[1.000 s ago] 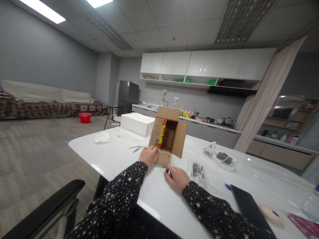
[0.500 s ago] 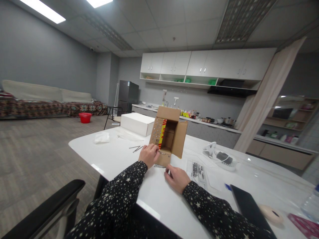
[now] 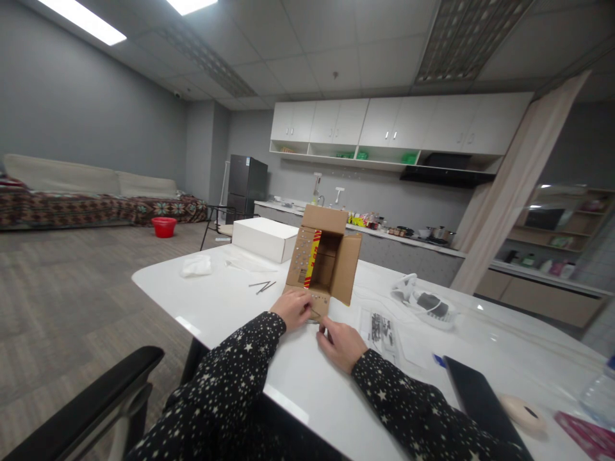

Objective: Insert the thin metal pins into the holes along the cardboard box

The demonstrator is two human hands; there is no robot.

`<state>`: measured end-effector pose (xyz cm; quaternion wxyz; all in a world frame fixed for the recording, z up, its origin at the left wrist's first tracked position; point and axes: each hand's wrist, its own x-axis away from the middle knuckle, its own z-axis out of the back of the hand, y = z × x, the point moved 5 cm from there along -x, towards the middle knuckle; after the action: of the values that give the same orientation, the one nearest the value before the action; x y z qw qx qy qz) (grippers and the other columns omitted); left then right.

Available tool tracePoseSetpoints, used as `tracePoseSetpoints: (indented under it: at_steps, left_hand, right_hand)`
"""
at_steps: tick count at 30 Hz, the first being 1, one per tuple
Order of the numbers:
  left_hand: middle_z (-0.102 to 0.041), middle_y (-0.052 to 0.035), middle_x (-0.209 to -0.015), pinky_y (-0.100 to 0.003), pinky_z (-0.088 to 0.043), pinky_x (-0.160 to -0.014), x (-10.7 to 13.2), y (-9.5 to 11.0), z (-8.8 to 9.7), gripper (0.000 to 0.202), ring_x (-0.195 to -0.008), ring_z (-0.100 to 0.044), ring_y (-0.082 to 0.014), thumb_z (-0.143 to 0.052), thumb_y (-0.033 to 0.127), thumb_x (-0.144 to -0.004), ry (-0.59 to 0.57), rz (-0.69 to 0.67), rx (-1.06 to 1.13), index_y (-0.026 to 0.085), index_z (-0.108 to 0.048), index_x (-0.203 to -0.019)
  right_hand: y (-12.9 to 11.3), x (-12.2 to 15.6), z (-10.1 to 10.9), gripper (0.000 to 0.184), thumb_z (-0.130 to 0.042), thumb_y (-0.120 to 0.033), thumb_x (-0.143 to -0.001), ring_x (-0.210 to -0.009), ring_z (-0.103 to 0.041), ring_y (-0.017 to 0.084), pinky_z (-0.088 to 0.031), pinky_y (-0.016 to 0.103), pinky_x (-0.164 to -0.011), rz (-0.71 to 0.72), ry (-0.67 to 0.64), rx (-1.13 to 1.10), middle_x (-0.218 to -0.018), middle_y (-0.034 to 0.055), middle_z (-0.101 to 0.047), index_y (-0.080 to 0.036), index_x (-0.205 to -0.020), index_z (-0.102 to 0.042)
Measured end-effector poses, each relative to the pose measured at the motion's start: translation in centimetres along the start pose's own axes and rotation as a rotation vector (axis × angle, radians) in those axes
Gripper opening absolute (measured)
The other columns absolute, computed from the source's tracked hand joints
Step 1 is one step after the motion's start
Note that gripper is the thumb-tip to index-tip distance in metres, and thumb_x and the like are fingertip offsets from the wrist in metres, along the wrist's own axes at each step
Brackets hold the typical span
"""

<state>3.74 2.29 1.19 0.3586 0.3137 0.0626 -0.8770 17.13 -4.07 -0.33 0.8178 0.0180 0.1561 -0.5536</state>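
An open cardboard box faces me on the white table, its flaps spread. Small shiny dots show across its left flap and front flap, beside a yellow and red tape strip. In front of the box, my left hand is closed with curled fingertips near the lower flap. To its right rests my right hand, thumb and finger pinched at the end of a thin metal piece. What the left fingertips hold is too small to tell. Several thin metal rods lie to the left.
Behind the rods are a white box and a crumpled white bag. On the right lie a clear bag of dark metal parts, a white corded device, a black tablet-like slab and a beige rounded object.
My left hand has moved down from the box's left flap toward the table and my right fingertips. The right hand and the box look unmoved.
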Motion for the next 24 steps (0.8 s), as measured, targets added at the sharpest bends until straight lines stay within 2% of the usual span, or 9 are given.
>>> tracePoseSetpoints:
  at_steps: [7, 16, 24]
  left_hand:
    - [-0.066, -0.0028, -0.088, -0.029, -0.044, -0.079, 0.13, -0.33, -0.83, 0.011, -0.083, -0.061, -0.0173, -0.052, 0.016, -0.074, -0.057, -0.015, 0.011, 0.02, -0.059, -0.081]
    - [-0.062, -0.0021, -0.078, -0.027, -0.04, -0.067, 0.26, 0.28, -0.4, 0.004, -0.074, -0.057, -0.0167, -0.052, 0.016, -0.069, -0.099, -0.038, -0.003, 0.019, -0.055, -0.071]
    - [-0.062, -0.0016, -0.076, -0.028, -0.041, -0.069, 0.35, 0.64, -0.37, 0.004, -0.074, -0.057, -0.017, -0.052, 0.016, -0.066, -0.129, -0.076, 0.012, 0.019, -0.055, -0.069]
  right_hand:
    - [0.1, -0.02, -0.14, 0.013, -0.044, -0.027, -0.088, -0.064, -0.055, 0.013, -0.025, 0.023, -0.059, 0.0, -0.008, 0.003, -0.073, -0.0004, -0.063, -0.021, -0.091, -0.055]
    - [0.41, -0.09, -0.47, 0.013, -0.044, -0.028, -0.088, -0.065, -0.055, 0.013, -0.025, 0.024, -0.059, 0.004, 0.01, -0.003, -0.073, -0.0007, -0.064, -0.022, -0.091, -0.055]
    - [0.51, -0.12, -0.58, 0.014, -0.043, -0.029, -0.088, -0.065, -0.055, 0.013, -0.024, 0.024, -0.058, 0.004, 0.002, -0.009, -0.073, -0.0005, -0.064, -0.021, -0.091, -0.055]
